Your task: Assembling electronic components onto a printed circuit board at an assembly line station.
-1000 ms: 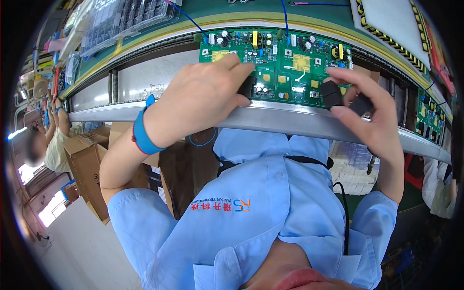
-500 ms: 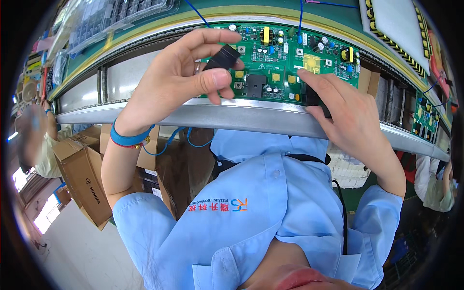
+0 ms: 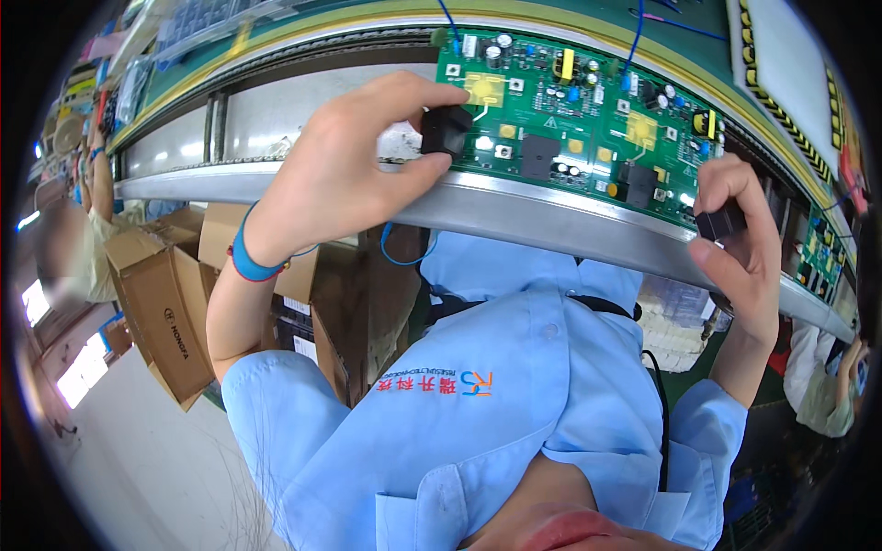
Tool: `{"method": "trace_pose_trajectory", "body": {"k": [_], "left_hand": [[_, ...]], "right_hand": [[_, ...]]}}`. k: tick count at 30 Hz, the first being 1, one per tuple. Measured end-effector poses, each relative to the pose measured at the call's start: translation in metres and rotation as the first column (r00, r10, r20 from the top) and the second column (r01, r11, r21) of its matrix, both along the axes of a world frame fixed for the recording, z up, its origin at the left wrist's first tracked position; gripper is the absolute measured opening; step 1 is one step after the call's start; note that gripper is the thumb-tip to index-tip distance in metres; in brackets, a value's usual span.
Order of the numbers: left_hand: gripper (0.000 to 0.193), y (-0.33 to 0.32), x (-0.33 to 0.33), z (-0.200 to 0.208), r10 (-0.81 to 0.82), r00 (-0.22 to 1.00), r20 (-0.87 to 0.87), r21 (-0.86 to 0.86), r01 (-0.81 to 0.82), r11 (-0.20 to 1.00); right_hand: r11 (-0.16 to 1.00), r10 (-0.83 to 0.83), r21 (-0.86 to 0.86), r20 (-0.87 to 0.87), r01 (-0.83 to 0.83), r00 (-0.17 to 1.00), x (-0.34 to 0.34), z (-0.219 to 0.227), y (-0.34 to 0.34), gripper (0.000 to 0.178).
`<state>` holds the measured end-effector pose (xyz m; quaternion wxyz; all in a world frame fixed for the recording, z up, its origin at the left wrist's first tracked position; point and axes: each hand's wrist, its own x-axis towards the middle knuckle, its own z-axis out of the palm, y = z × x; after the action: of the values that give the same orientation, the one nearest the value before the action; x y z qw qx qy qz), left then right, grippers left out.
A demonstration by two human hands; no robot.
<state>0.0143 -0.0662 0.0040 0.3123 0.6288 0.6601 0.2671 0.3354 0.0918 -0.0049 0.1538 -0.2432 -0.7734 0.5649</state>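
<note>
Metal rail (image 3: pixel 570 217) ran nearest you, apparently there to support the near edge of the green circuit board (image 3: pixel 583 121) just beyond. Your right hand (image 3: pixel 751 241) was partly curled, thumb and fingers pinching a black block (image 3: pixel 720 223) near the board's right end. Your left hand (image 3: pixel 340 174), bent into a C, gripped another black component (image 3: pixel 447 130) by its sides at the board's left end, a hold that seemingly left its underside unobstructed; contact with the board couldn't be told. Farther off, a white panel (image 3: pixel 781 55) lay on the green tabletop (image 3: pixel 703 14), presumably set aside for working room.
</note>
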Motion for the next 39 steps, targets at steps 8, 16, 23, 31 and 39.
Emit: {"method": "trace_pose_trajectory", "body": {"k": [8,16,23,31,39], "left_hand": [[0.051,0.006,0.01,-0.001,-0.197,0.864,-0.463,0.106,0.275,0.956],[0.05,0.013,0.017,0.003,-0.196,0.831,-0.521,0.071,0.271,0.96],[0.051,0.014,0.015,0.006,-0.231,0.879,-0.417,-0.014,0.248,0.969],[0.051,0.016,0.019,0.006,-0.237,0.86,-0.451,-0.02,0.255,0.967],[0.052,0.01,0.014,0.003,-0.235,0.861,-0.452,-0.018,0.255,0.967]], "right_hand": [[0.926,-0.144,-0.36,-0.068,0.111,0.987,0.018,0.002,-0.006,0.05],[0.949,-0.215,-0.24,-0.023,0.204,0.976,0.029,0.001,-0.002,0.046],[0.961,-0.089,0.274,0.148,0.046,0.985,0.017,0.01,-0.002,0.043],[0.794,-0.087,0.597,0.296,-0.113,0.951,0.003,0.001,-0.005,0.055],[0.752,-0.081,0.633,0.362,-0.182,0.929,-0.003,0.003,-0.005,0.058]]}}
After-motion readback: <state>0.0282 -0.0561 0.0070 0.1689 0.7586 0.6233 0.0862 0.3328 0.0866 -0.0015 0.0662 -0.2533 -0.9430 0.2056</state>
